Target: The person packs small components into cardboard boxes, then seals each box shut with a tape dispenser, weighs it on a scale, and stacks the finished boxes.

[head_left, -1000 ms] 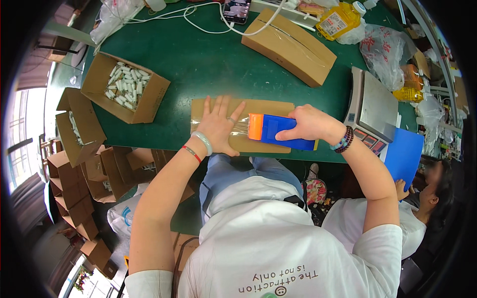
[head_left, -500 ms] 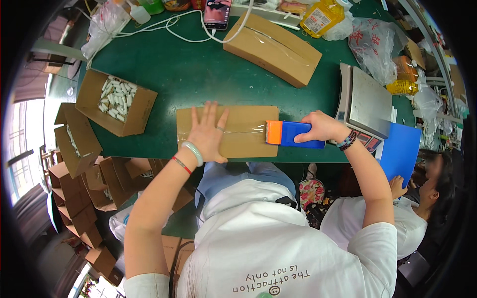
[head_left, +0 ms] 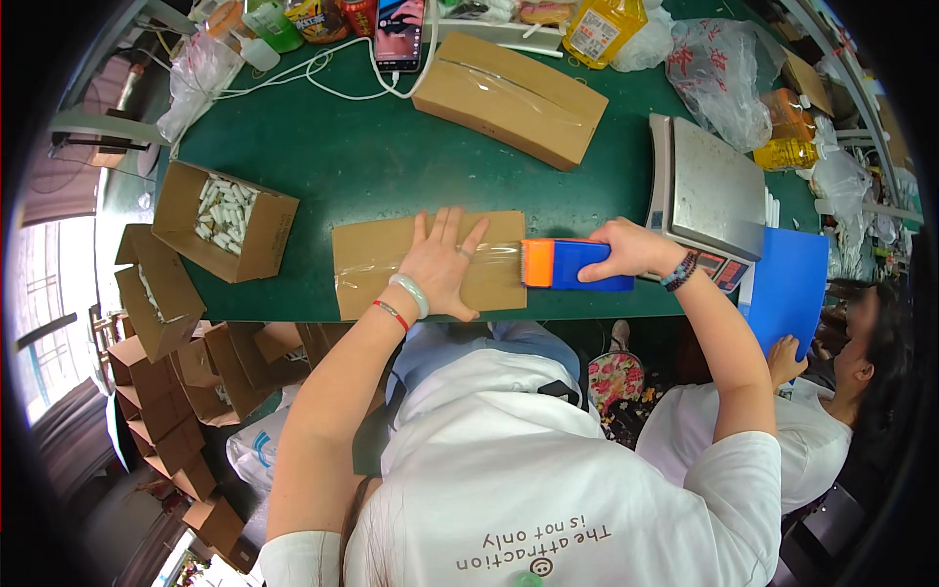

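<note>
Flat brown cardboard box (head_left: pixel 391 262) is lying closed along the near edge of the green table, clear tape shining along its top. Blue-and-orange tape dispenser (head_left: pixel 572 265) is sitting at its right end.

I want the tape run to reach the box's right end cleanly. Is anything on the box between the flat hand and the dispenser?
Nothing visible: the tape dispenser sits at the cardboard box's right end, with only taped lid between it and the left hand.
</note>
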Demonstrator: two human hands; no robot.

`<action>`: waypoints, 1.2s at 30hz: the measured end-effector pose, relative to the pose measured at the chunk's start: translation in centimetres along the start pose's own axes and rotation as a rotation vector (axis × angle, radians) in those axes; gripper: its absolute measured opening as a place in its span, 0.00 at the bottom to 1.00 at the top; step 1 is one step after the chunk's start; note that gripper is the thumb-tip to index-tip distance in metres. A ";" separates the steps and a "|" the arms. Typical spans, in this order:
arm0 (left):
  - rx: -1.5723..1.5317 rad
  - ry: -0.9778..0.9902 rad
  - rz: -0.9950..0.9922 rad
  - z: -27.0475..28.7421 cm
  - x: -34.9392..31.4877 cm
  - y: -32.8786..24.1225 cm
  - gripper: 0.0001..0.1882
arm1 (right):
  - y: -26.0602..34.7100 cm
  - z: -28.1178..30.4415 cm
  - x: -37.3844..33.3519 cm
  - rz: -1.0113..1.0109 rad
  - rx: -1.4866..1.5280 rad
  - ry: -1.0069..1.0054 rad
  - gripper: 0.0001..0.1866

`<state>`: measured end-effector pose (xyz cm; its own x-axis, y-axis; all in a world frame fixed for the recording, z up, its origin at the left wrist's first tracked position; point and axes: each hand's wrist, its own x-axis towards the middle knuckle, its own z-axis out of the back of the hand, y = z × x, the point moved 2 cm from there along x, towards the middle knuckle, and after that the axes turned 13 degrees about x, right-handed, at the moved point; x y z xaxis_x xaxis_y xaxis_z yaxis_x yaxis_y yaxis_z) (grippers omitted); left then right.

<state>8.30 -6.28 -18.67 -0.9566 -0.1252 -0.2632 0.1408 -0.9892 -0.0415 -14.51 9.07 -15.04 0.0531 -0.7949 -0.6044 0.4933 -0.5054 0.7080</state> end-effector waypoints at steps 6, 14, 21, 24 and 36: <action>0.020 0.010 0.025 0.2 -0.4 -0.2 0.66 | 1.3 1.9 -2.5 -0.103 -0.058 0.040 0.28; -0.001 0.020 0.004 0.1 -0.3 0.0 0.64 | -0.9 1.9 -2.2 -0.179 -0.117 0.036 0.31; -0.002 0.028 0.003 0.2 -0.4 0.2 0.64 | -1.2 2.8 -2.1 -0.205 -0.057 0.103 0.32; -0.004 0.033 -0.003 0.2 -0.3 0.2 0.63 | -2.1 1.7 -1.1 -0.193 -0.143 0.080 0.29; 0.003 0.011 -0.067 0.8 -0.3 0.0 0.60 | 2.4 -1.7 0.9 -0.303 -0.298 -0.039 0.31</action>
<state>8.39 -6.29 -17.78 -0.9609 -0.0575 -0.2709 0.0754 -0.9956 -0.0563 -11.76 7.71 -14.53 -0.1633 -0.6402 -0.7506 0.7111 -0.6038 0.3602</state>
